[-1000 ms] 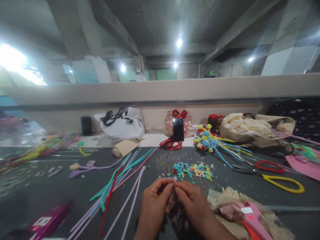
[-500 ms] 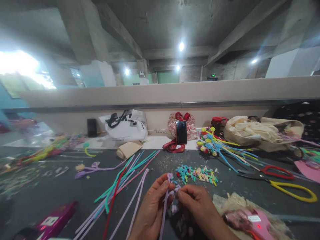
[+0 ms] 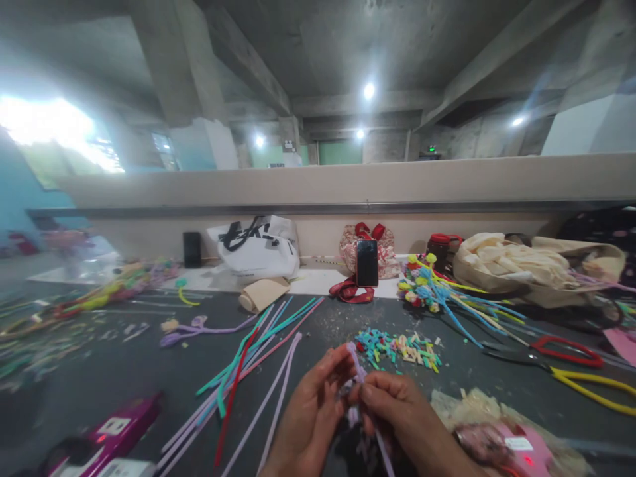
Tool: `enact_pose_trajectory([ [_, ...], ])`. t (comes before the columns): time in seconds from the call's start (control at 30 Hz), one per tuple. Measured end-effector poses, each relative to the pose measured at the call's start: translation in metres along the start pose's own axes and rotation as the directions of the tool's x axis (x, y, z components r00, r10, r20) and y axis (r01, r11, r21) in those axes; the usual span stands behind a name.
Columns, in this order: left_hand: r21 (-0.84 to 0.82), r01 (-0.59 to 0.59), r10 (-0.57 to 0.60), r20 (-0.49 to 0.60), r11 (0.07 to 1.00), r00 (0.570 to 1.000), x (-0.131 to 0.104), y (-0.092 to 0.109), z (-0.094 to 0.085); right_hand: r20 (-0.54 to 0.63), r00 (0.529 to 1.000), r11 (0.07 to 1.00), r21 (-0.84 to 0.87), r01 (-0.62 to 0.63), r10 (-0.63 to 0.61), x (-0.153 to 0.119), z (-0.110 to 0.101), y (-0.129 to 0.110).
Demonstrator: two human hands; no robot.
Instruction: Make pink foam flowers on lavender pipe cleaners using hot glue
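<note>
A lilac fuzzy stem (image 3: 356,361) runs between my two hands at the lower middle, with small lilac loops below it, partly hidden by fingers. My left hand (image 3: 318,407) is curled around the upper end of this piece. Thumb and forefinger of my right hand (image 3: 392,404) pinch the stem, and its tail hangs down below them. Just beyond my hands lies a pile of short cut pieces (image 3: 397,348) in blue, yellow, cream and red. Left of my left hand, long lilac stems (image 3: 271,397) lie beside a bundle of teal, red and pink stems (image 3: 248,351).
Scissors (image 3: 541,358) with red and yellow handles lie right, above a pink glue gun (image 3: 521,447) on crumpled plastic. A magenta tool (image 3: 119,427) sits lower left. Behind stand a phone (image 3: 367,263), a white bag (image 3: 258,248) and a bunch of coloured flowers (image 3: 422,285).
My right hand has moved up to the lilac stem and now pinches it; the stem's tail has swung right. My left fingers have loosened a little. The whole view has shifted slightly.
</note>
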State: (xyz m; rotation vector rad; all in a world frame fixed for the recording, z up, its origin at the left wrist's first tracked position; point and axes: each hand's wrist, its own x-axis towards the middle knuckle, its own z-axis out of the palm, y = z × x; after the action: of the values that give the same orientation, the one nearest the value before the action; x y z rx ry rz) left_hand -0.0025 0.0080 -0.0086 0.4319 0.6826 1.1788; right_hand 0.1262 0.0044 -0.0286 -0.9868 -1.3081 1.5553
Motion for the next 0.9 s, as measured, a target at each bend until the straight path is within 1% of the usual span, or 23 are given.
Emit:
enact_pose_trajectory([
  [0.07,0.003,0.022,-0.022,0.001,1.0,1.0,-0.002,0.002,-0.001,0.053,0.999,0.999,0.05,-0.015,0.012,-0.001,-0.001,0.003],
  [0.17,0.014,0.041,-0.041,-0.002,0.999,0.999,-0.005,0.002,-0.001,0.167,0.985,0.979,0.191,-0.077,0.045,-0.002,0.0,0.009],
  [0.23,0.037,0.041,-0.043,0.044,0.998,0.998,-0.005,0.001,-0.001,0.24,0.97,0.948,0.297,-0.113,0.04,-0.001,-0.001,0.012],
  [0.3,0.085,0.042,-0.05,0.092,0.996,0.995,-0.005,-0.001,0.0,0.27,0.963,0.913,0.389,-0.122,0.014,-0.001,-0.001,0.014],
  [0.33,0.114,0.046,-0.058,0.099,0.992,0.993,-0.005,-0.002,0.001,0.278,0.961,0.901,0.414,-0.128,0.009,-0.001,-0.001,0.014],
  [0.43,0.225,0.035,-0.05,0.059,0.974,0.997,-0.005,-0.003,0.004,0.297,0.955,0.904,0.402,-0.145,0.021,-0.001,0.001,0.014],
  [0.5,0.295,-0.014,0.006,0.028,0.955,1.0,-0.006,-0.003,0.004,0.286,0.957,0.915,0.369,-0.162,0.054,0.001,0.002,0.016],
  [0.53,0.326,-0.043,0.039,0.018,0.944,0.999,-0.006,-0.002,0.004,0.264,0.962,0.921,0.356,-0.159,0.064,0.002,0.001,0.018],
  [0.6,0.375,-0.06,0.066,-0.003,0.925,0.998,-0.004,-0.003,0.001,0.189,0.979,0.934,0.328,-0.138,0.078,0.006,-0.001,0.022],
  [0.67,0.413,-0.058,0.065,-0.004,0.909,0.998,0.0,-0.004,-0.004,0.113,0.991,0.953,0.284,-0.106,0.077,0.008,-0.003,0.025],
  [0.73,0.435,-0.061,0.063,0.011,0.898,0.998,0.005,-0.007,-0.009,0.066,0.995,0.967,0.236,-0.09,0.077,0.008,-0.004,0.024],
  [0.8,0.439,-0.063,0.052,0.036,0.896,0.998,0.009,-0.01,-0.011,0.039,0.998,0.977,0.204,-0.065,0.058,0.006,-0.004,0.02],
  [0.9,0.402,-0.027,0.005,0.055,0.915,0.998,0.007,-0.01,-0.008,0.01,0.999,0.983,0.177,-0.05,0.049,0.003,-0.002,0.013],
])
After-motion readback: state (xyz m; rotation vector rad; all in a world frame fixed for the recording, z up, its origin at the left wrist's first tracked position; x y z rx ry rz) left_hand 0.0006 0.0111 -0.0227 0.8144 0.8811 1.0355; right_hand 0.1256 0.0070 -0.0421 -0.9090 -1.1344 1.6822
